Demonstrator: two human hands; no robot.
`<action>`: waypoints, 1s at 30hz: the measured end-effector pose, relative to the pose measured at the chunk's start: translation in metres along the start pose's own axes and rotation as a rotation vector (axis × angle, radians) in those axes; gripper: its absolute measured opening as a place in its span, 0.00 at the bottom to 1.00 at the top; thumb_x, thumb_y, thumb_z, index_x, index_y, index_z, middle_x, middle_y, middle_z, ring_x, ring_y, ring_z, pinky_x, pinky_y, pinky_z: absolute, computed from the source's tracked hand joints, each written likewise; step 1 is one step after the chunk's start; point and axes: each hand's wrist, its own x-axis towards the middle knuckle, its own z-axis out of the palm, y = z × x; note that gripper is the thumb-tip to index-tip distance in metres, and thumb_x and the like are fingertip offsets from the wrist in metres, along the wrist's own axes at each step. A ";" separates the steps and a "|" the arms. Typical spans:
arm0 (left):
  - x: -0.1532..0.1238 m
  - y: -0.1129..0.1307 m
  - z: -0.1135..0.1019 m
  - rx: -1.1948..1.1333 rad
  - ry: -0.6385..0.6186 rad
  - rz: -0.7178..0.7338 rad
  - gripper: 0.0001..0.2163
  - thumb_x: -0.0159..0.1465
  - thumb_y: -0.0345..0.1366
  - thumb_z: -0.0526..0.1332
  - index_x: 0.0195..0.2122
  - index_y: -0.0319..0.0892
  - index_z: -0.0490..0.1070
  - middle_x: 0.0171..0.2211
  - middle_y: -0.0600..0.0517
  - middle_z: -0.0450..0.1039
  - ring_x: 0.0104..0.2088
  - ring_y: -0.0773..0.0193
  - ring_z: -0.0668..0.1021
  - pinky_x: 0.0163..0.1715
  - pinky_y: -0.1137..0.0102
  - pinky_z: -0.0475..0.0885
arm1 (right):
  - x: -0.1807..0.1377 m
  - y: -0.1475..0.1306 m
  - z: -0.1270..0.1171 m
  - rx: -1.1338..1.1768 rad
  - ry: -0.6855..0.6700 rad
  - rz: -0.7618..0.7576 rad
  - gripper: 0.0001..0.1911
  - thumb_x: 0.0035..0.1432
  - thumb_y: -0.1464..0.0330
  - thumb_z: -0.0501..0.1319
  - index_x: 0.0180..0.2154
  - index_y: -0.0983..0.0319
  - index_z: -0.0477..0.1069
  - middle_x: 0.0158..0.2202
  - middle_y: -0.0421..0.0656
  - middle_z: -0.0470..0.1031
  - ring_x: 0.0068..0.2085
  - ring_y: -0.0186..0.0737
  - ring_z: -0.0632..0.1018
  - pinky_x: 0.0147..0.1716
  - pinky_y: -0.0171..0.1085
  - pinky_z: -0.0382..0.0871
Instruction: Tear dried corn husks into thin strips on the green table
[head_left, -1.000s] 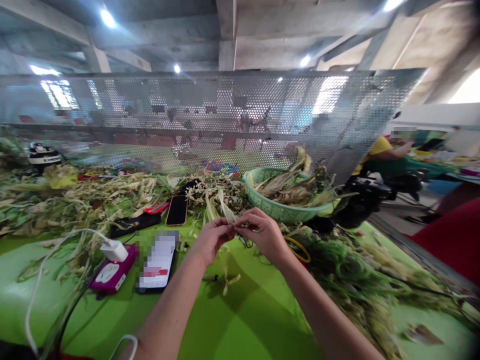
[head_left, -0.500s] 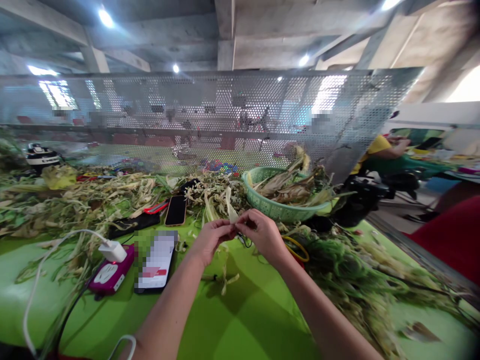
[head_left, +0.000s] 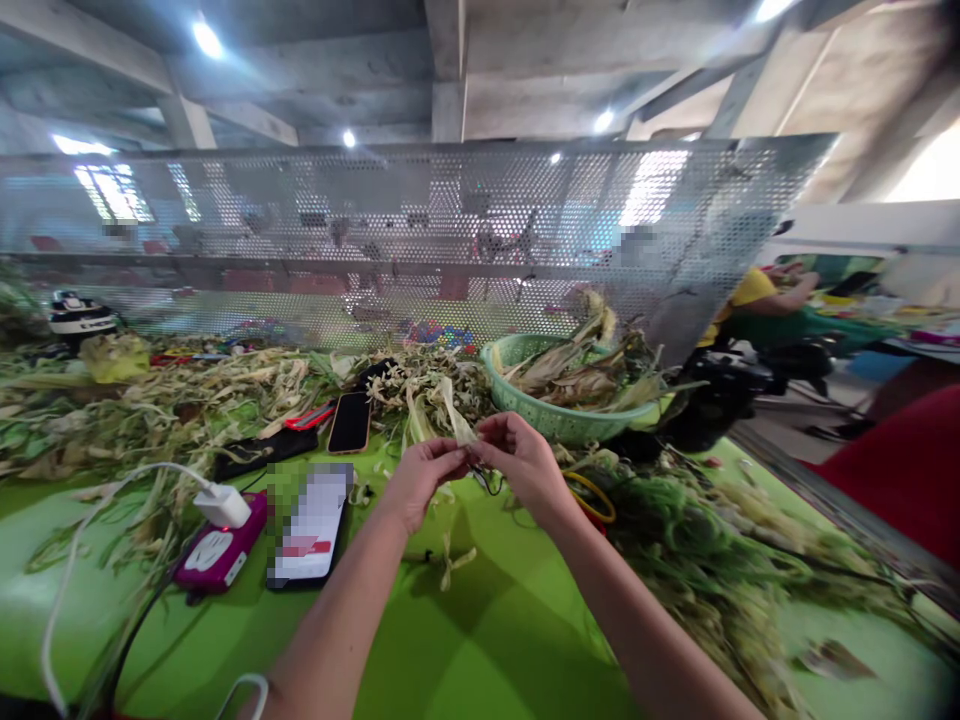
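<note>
My left hand [head_left: 424,482] and my right hand [head_left: 519,462] meet over the green tabletop [head_left: 450,660], fingertips almost touching. Between them they pinch a pale corn husk strip [head_left: 456,415], whose wider end points up and away from me. The pinched lower end is mostly hidden behind my fingers. Both hands are closed, thumbs pressed against the fingers. Just beyond lies a heap of small knotted husk pieces [head_left: 427,385]. Below my hands a small tied husk piece [head_left: 450,565] lies on the table.
A green plastic basket [head_left: 577,428] holds dry husks. Left are a smartphone [head_left: 311,530], a second phone [head_left: 349,422], a purple power strip [head_left: 217,560] with a white charger [head_left: 223,505], and loose husks [head_left: 187,400]. Green fibres [head_left: 675,530] lie right. A perforated metal screen [head_left: 420,230] stands behind.
The husk strip has tilted slightly to the left, and my right fingers have lifted and loosened a little around it. My left hand has barely moved.
</note>
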 end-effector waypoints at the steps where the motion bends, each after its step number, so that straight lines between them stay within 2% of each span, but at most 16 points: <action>1: 0.000 0.000 0.000 0.001 0.003 0.003 0.12 0.42 0.34 0.73 0.27 0.36 0.76 0.27 0.50 0.77 0.29 0.69 0.75 0.36 0.73 0.68 | 0.001 0.000 -0.001 0.004 -0.018 0.020 0.13 0.48 0.61 0.64 0.32 0.62 0.67 0.27 0.40 0.72 0.27 0.35 0.71 0.26 0.33 0.65; 4: 0.000 0.000 -0.001 0.012 -0.003 0.012 0.12 0.43 0.34 0.72 0.28 0.36 0.77 0.28 0.50 0.77 0.31 0.68 0.76 0.37 0.73 0.68 | 0.002 0.001 -0.004 -0.069 -0.057 0.031 0.13 0.50 0.59 0.63 0.29 0.63 0.68 0.25 0.40 0.72 0.26 0.34 0.70 0.25 0.33 0.63; 10: 0.000 -0.001 -0.003 0.123 -0.031 0.061 0.11 0.46 0.37 0.71 0.30 0.37 0.77 0.29 0.51 0.75 0.29 0.70 0.73 0.36 0.73 0.67 | 0.001 0.004 -0.005 -0.245 0.026 -0.035 0.10 0.50 0.61 0.62 0.29 0.62 0.69 0.24 0.39 0.71 0.26 0.34 0.69 0.25 0.32 0.64; 14: 0.001 -0.001 -0.003 0.164 -0.002 0.106 0.11 0.46 0.38 0.71 0.27 0.37 0.76 0.25 0.52 0.74 0.27 0.70 0.72 0.34 0.73 0.67 | 0.001 0.005 -0.002 -0.233 -0.008 -0.025 0.09 0.50 0.62 0.62 0.28 0.62 0.69 0.22 0.37 0.69 0.24 0.33 0.68 0.24 0.32 0.63; 19: 0.002 -0.003 -0.004 0.072 0.049 0.040 0.12 0.43 0.37 0.72 0.27 0.37 0.75 0.25 0.52 0.74 0.27 0.70 0.73 0.33 0.74 0.67 | 0.002 0.002 -0.002 -0.147 -0.027 -0.020 0.09 0.51 0.62 0.62 0.31 0.62 0.70 0.24 0.38 0.71 0.24 0.34 0.70 0.24 0.33 0.66; 22: 0.003 -0.004 -0.005 -0.007 0.070 0.019 0.12 0.43 0.36 0.73 0.25 0.37 0.73 0.23 0.52 0.74 0.26 0.71 0.73 0.30 0.75 0.66 | 0.001 -0.002 -0.005 -0.125 -0.016 -0.098 0.10 0.51 0.64 0.63 0.35 0.62 0.71 0.30 0.41 0.74 0.29 0.36 0.73 0.28 0.34 0.68; 26: 0.004 -0.004 -0.006 -0.091 0.070 -0.011 0.14 0.41 0.34 0.73 0.24 0.37 0.71 0.22 0.53 0.73 0.24 0.72 0.73 0.28 0.76 0.66 | -0.001 -0.005 -0.007 -0.270 -0.075 -0.256 0.06 0.53 0.68 0.63 0.34 0.60 0.75 0.35 0.44 0.74 0.33 0.38 0.74 0.33 0.35 0.69; 30: 0.002 -0.003 -0.004 -0.135 0.051 -0.047 0.14 0.41 0.32 0.73 0.25 0.36 0.71 0.22 0.53 0.73 0.23 0.72 0.73 0.27 0.76 0.66 | -0.001 -0.004 -0.006 -0.351 -0.099 -0.351 0.05 0.54 0.70 0.62 0.35 0.59 0.76 0.35 0.44 0.73 0.36 0.40 0.75 0.36 0.36 0.70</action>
